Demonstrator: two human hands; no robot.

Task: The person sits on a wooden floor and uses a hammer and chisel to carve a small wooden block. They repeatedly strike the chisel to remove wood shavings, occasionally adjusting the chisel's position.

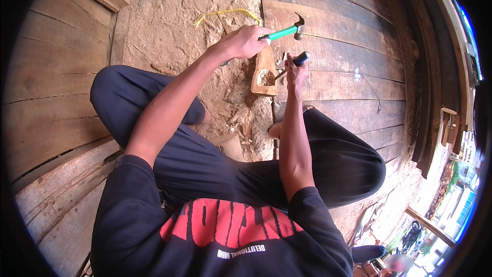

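My left hand is closed around the handle of a claw hammer with a green grip. The hammer's metal head is raised to the right, above and beyond my right hand. My right hand grips a chisel by its dark handle. The chisel slants down to the left, its blade at the edge of a rough hollow cut in a pale wooden block. Whether the tip touches the wood I cannot tell. The block lies between my bent legs and past my feet, partly hidden behind my left hand.
Wood chips litter the dirt ground. A yellow strap lies beyond my left hand. Plank flooring spreads to the right, with wide boards at the left. Another person's leg shows at the lower right.
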